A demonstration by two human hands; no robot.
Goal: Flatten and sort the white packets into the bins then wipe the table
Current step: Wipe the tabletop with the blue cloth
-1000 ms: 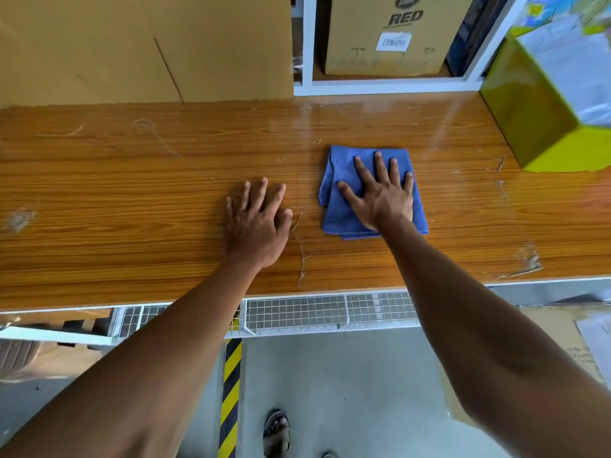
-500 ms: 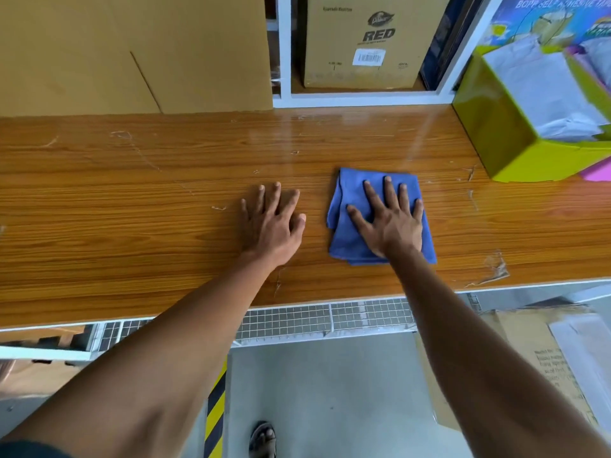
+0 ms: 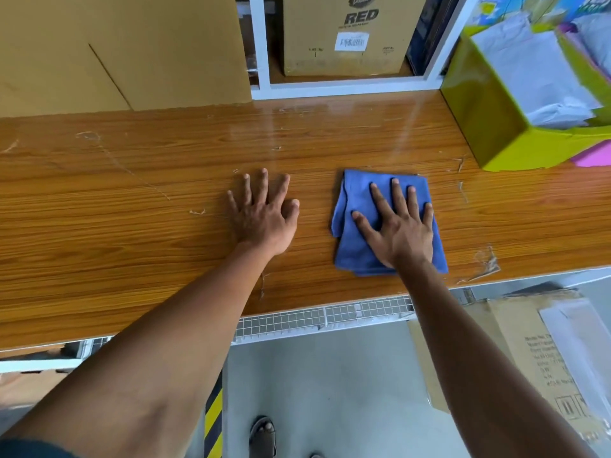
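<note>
Pressing the folded blue cloth (image 3: 385, 226) near the desk's (image 3: 132, 226) front edge, the right hand (image 3: 401, 229) is shown with fingers spread, the left hand (image 3: 263, 216) flat; packets (image 3: 542, 71) are binned, and bunching under uneven pressure is risked.

A cardboard box (image 3: 344, 34) on the white shelf behind the table carries the bold word "RED" beneath a dark oval logo too blurred to read, with a white barcode sticker below it; smaller print on that box, and the dark lines printed on a second carton (image 3: 532, 355) on the floor, cannot be made out
</note>
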